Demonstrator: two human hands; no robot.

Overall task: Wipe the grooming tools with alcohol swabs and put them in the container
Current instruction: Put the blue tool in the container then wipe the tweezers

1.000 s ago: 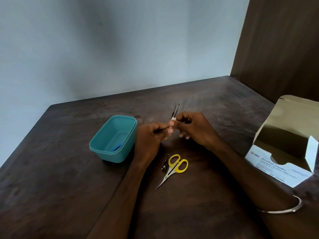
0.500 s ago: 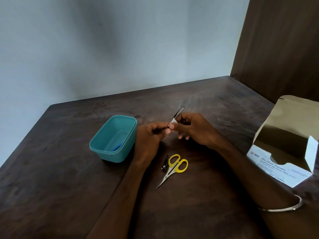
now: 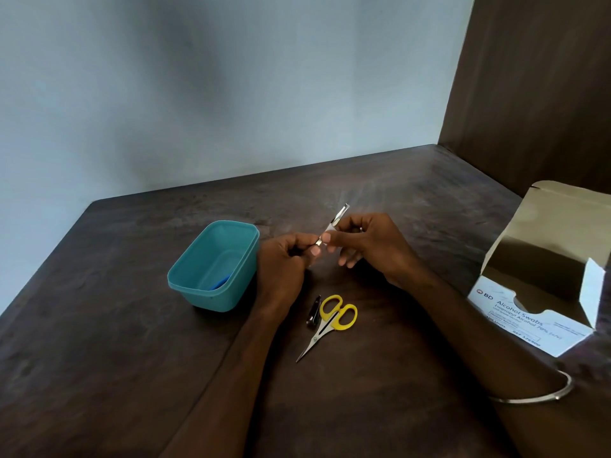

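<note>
A dark wooden bench (image 3: 132, 342) is filling the lower frame, a pale wall (image 3: 231, 94) standing behind, a brown panel (image 3: 535, 94) rising upper right.

wide bare bench (image 3: 132, 375) at left and far side; blocked near centre by container (image 3: 215, 269), scissors (image 3: 327, 325), at right by swab box (image 3: 545, 292).

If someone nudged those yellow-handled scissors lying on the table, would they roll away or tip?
Probably neither: the scissors lie flat on the table, so they would likely slide or pivot. The thin metal blades look stiff. They seem light, judging by their slim build.
</note>
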